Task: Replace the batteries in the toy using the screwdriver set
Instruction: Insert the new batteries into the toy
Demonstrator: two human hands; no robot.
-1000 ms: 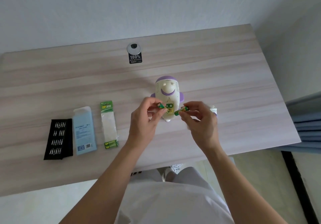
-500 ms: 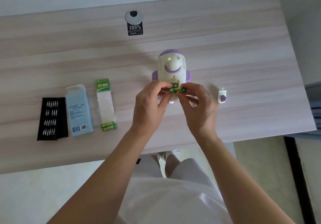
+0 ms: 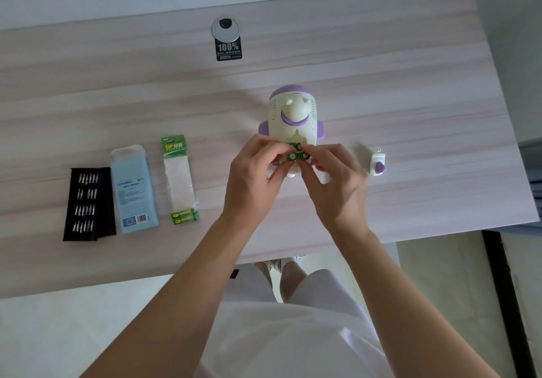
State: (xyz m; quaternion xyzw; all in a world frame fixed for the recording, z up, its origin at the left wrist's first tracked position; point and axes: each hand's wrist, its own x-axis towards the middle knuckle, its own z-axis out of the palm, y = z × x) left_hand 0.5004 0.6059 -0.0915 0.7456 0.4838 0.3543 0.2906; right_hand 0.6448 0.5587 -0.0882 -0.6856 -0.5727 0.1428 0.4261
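1. The left hand [image 3: 252, 178] and the right hand [image 3: 337, 184] meet fingertip to fingertip, fingers curled, pinching the green batteries [image 3: 297, 156] between them.
2. The batteries sit at the lower end of the white and purple toy [image 3: 293, 119], which rests on the wooden table [image 3: 410, 84].
3. A small white and purple piece [image 3: 378, 164] lies near the right hand.
4. Well to the left lie a battery pack [image 3: 179, 178], a blue box [image 3: 133, 189] and a black bit tray [image 3: 86, 204].

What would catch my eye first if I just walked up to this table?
Most likely the white and purple toy in the middle, with the left hand and right hand pinching green batteries at its open compartment. Off to the left lie a battery pack, a blue box and a black tray of screwdriver bits.
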